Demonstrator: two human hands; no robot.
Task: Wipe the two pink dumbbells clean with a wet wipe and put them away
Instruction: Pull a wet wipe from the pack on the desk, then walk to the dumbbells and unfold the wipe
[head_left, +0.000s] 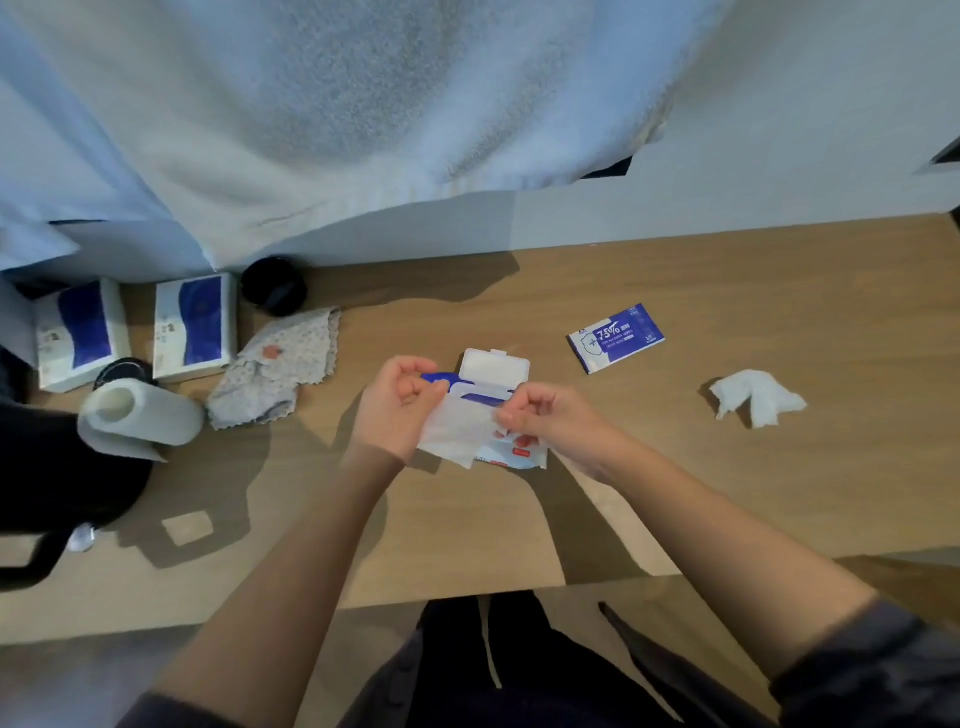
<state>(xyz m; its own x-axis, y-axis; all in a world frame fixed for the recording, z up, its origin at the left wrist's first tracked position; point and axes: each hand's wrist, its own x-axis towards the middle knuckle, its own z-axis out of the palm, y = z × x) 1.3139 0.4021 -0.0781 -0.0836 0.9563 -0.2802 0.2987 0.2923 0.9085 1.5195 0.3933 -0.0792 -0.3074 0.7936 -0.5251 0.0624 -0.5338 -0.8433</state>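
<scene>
Wooden tabletop (727, 467) spans mid frame under a pale hanging cloth (363, 104) up top; left side: 2 white-and-blue boxes (195, 327), 1 white paper roll (140, 415), 1 patterned grey rag (275, 374), 1 black round lid (274, 293). Centre: 1 white-and-blue wipe pack (496, 371), flip lid up, with left hand (395, 405) and right hand (545, 415) each pinching an edge of 1 flat white wet wipe (454, 431) stretched between them just above it. Right: 1 blue 75% alcohol wipe sachet (615, 338), 1 crumpled white wipe (756, 397); pink dumbbells not in view.
</scene>
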